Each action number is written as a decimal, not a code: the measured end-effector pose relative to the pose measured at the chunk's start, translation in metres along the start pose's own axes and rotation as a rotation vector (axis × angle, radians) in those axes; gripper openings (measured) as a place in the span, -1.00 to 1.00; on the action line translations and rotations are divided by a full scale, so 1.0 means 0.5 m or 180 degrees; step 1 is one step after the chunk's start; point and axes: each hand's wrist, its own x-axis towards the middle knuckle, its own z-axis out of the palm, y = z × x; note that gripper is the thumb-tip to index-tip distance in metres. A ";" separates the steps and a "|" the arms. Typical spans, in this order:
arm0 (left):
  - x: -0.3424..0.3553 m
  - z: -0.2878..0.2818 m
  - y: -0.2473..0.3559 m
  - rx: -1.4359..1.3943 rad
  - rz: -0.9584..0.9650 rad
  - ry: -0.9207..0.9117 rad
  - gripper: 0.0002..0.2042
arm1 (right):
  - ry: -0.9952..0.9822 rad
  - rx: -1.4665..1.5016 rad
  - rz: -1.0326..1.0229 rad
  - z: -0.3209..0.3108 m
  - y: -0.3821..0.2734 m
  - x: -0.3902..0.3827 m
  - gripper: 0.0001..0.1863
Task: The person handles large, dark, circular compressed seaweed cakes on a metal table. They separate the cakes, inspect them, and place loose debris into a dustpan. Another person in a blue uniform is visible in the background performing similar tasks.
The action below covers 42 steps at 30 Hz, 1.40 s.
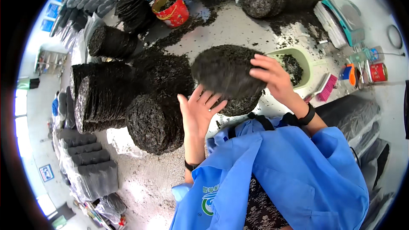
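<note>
Your right hand [272, 76] lies curled over the right edge of a dark round pressed cake [226, 70], fingers on its upper face and gripping the rim, so the cake is lifted and tilted above the worktable [238, 25]. Your left hand [198, 113] is spread flat with the fingers apart and the palm turned up, its fingertips just under the cake's lower left edge; whether they touch the cake cannot be told. Directly beneath the held cake, between your two hands, a second cake [240, 105] of the same kind lies partly hidden.

Just left of your left hand stands a stack of cakes [155, 123] turned on its side, and further left a longer row of stacked cakes [102, 98] lies against it. Beyond your right hand, on its far side, a pale green dustpan [304, 66] holds loose dark crumbs, and a pink hand brush [327, 87] lies to the right of it. Further right sit a red tin [378, 72] and some small bottles.

Well beyond both hands, at the far side of the table, a red bucket [172, 9] stands among scattered dark crumbs, with another roll of cakes [262, 1] to its right. Your blue smock [289, 174] fills the space below your hands, and each wrist carries a dark band.
</note>
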 end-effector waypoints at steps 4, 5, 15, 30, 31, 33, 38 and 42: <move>0.049 -0.008 -0.026 0.0013 0.0293 0.0371 -0.60 | -0.0564 -0.0861 -0.0675 -0.003 0.004 -0.002 -0.64; 0.045 -0.010 -0.024 0.0004 0.0376 0.0412 -0.61 | -0.0479 -0.0939 -0.0520 -0.002 0.012 -0.005 -0.62; 0.041 -0.022 -0.034 -0.0032 0.0483 0.0243 -0.62 | 0.0497 0.3244 0.3017 0.032 0.045 -0.011 -0.48; -0.126 -0.099 0.096 0.1519 0.2655 0.2226 -0.73 | -0.0241 0.1673 0.1664 0.066 0.038 -0.016 -0.78; -0.153 -0.123 0.116 0.2311 0.3284 0.2420 -0.74 | -0.0494 0.1102 0.1216 0.072 0.038 -0.025 -0.80; -0.196 -0.136 0.147 0.4206 0.4039 0.2734 -0.70 | -0.1022 0.0390 0.0285 0.086 0.025 -0.043 -0.64; -0.239 -0.147 0.139 0.7096 0.1160 0.2169 -0.58 | -0.1352 -0.0247 0.0016 0.093 0.001 -0.049 -0.39; -0.226 -0.151 0.109 0.7564 0.1592 0.2311 -0.59 | -0.0705 0.0163 0.1248 0.088 0.052 -0.041 -0.71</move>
